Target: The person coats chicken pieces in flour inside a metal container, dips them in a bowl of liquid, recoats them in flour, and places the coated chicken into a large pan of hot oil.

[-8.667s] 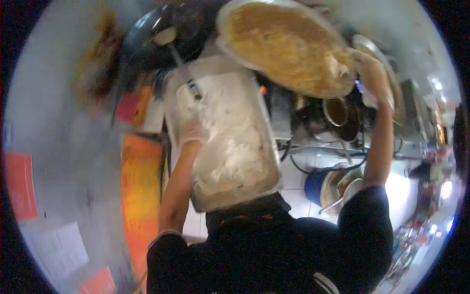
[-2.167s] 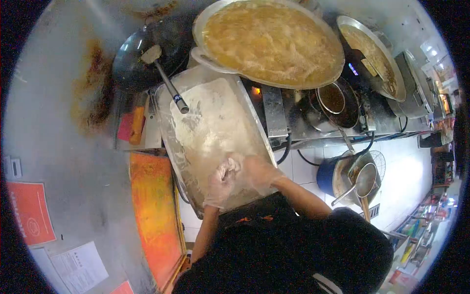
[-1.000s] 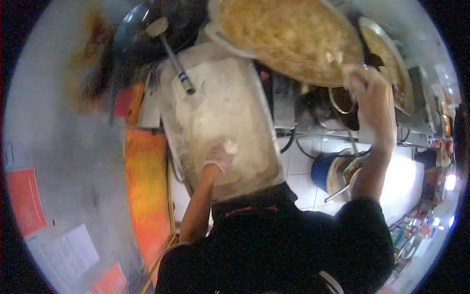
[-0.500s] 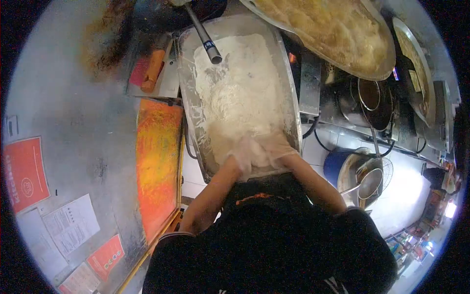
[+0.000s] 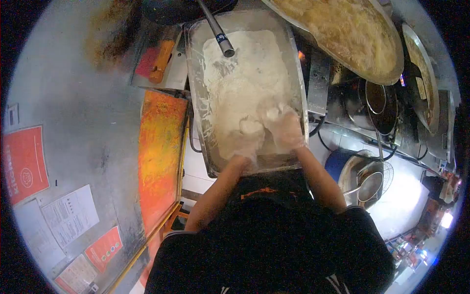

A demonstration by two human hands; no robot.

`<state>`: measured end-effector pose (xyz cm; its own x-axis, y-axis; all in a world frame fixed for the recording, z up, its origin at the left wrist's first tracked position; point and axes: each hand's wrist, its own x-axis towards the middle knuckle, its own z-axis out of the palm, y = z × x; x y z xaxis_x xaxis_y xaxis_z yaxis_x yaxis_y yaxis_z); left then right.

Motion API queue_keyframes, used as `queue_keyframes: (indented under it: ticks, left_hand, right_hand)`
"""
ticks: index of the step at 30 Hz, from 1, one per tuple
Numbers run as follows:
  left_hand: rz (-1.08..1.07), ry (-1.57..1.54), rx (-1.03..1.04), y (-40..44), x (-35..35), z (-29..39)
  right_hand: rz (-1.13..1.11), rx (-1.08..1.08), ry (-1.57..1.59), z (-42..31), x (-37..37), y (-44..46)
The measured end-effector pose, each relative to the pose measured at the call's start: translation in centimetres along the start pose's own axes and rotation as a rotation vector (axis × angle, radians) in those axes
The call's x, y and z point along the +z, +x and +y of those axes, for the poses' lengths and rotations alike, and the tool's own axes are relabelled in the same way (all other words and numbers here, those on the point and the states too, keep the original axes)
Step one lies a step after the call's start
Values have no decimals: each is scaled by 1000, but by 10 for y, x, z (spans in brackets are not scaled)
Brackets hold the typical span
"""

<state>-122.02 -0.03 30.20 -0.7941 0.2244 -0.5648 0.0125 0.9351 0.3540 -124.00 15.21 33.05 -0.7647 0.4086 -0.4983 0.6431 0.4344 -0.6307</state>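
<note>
A deep metal tray (image 5: 197, 78) holds a wide bed of pale flour (image 5: 245, 73). Both of my hands are over its near end, in thin clear gloves dusted white. My left hand (image 5: 245, 143) is closed around a flour-coated lump (image 5: 250, 126) that shows at its fingertips. To its right, my right hand (image 5: 287, 131) curls around another whitish lump (image 5: 272, 113). The hands are apart, and motion blurs the fingers. What lies under the flour coating cannot be made out.
A pan handle (image 5: 215, 29) juts over the tray's far end. Large pans of bubbling oil (image 5: 352, 34) stand at the upper right. A strainer (image 5: 370, 187) rests over a pot at right. An orange-handled tool (image 5: 161, 61) lies left of the tray, above an orange panel (image 5: 159, 161).
My hands were together low in the flour at the tray's near end. Now they are separated and raised, the right one farther forward, with a whitish lump visible at each.
</note>
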Motion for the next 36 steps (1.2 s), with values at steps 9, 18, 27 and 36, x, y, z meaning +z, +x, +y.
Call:
queue_keyframes:
  ticks: [9, 18, 27, 36]
  left_hand:
    - [471, -144, 31, -25, -44, -8]
    - [283, -526, 153, -15, -42, 7]
    - [652, -958, 231, -20, -69, -1]
    - [216, 264, 357, 95, 3, -73]
  right_hand:
    - [256, -579, -243, 16, -17, -29]
    - [-88, -846, -474, 27, 7, -17]
    - [-376, -466, -4, 4, -28, -7]
    - [-192, -868, -337, 8, -24, -5]
